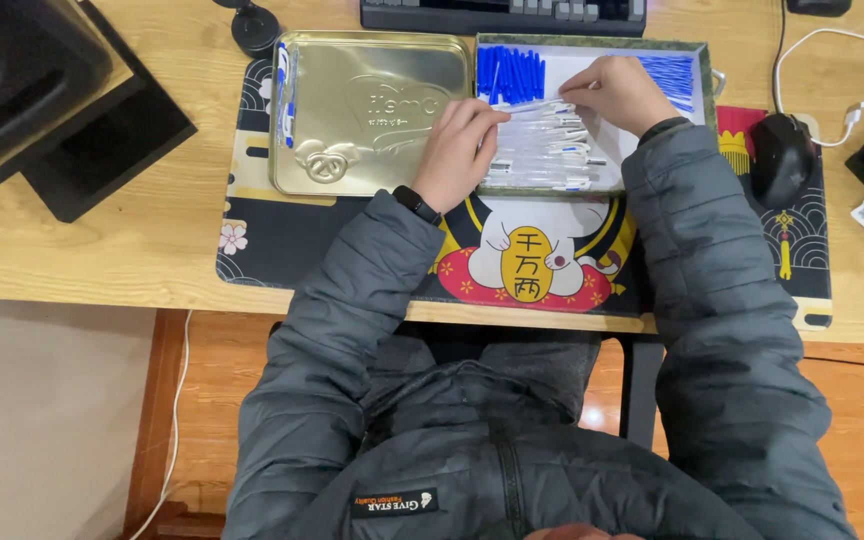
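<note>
A shallow tray (592, 44) on the desk mat holds blue pen caps (512, 72), thin blue refills (674, 78) and a heap of clear pen barrels (552, 150). My left hand (457, 152) rests on the tray's left edge, fingers curled over the clear barrels. My right hand (620, 92) is inside the tray, pinching one clear barrel (552, 104) that lies across the heap. Both arms wear grey padded sleeves, and a dark watch (418, 204) sits on my left wrist.
A gold metal lid (367, 115) lies left of the tray with a few pens at its left rim. A patterned desk mat (527, 265) covers the wooden desk. A black mouse (780, 155), keyboard (502, 14) and white cable (857, 105) lie around.
</note>
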